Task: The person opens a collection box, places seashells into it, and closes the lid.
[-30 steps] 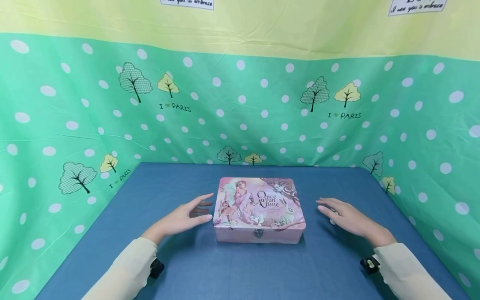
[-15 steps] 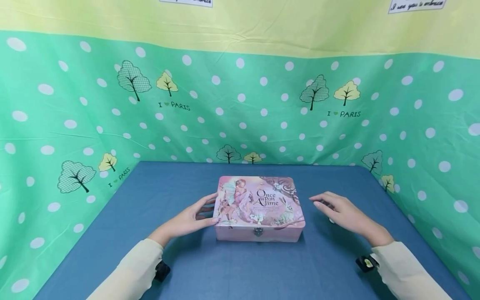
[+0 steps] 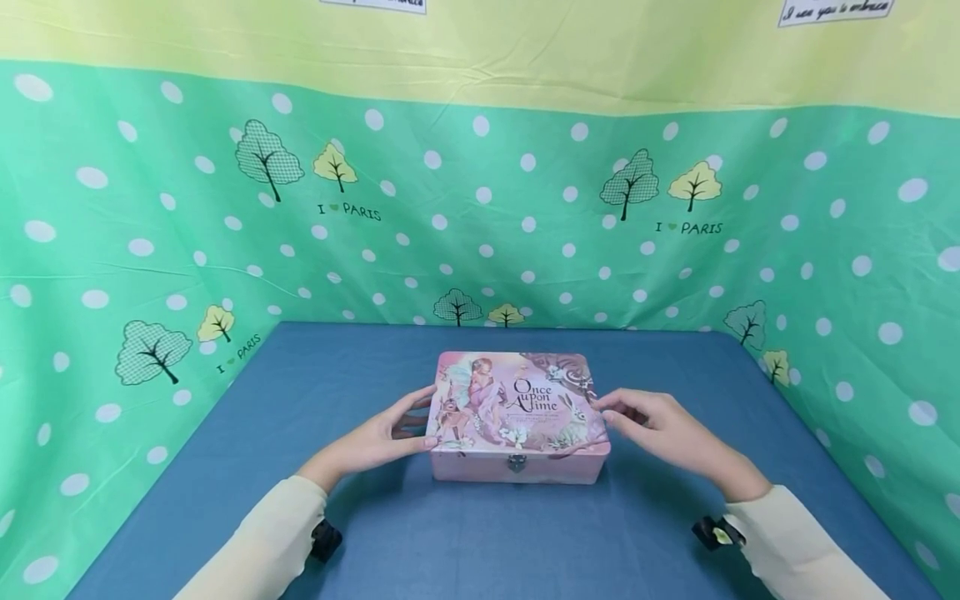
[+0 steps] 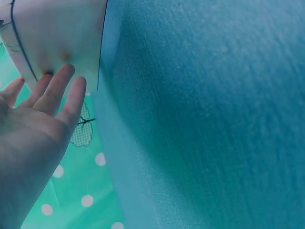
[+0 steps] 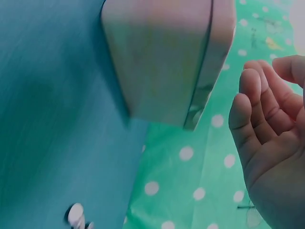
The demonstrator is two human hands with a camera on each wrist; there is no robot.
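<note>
A pink tin box (image 3: 517, 404) with fairy-tale art and "Once upon a Time" on its closed lid sits on the blue table, its metal clasp (image 3: 517, 463) facing the person. My left hand (image 3: 378, 435) is at its left side, thumb by the front corner. In the left wrist view, the fingertips (image 4: 66, 71) rest against the box's side wall. My right hand (image 3: 667, 429) hovers by the lid's right edge, its fingertips overlapping that edge in the head view. The right wrist view has its fingers (image 5: 240, 109) loosely bent with nothing between them.
A small white object (image 5: 75, 214) lies on the table right of the box, hidden behind the right hand in the head view. The blue tabletop (image 3: 510, 542) is bounded by a green polka-dot cloth (image 3: 480, 225) at the back and sides.
My left hand has moved right until it meets the box's left side. The right hand has moved left to the lid's right edge. The box stays in place, closed.
</note>
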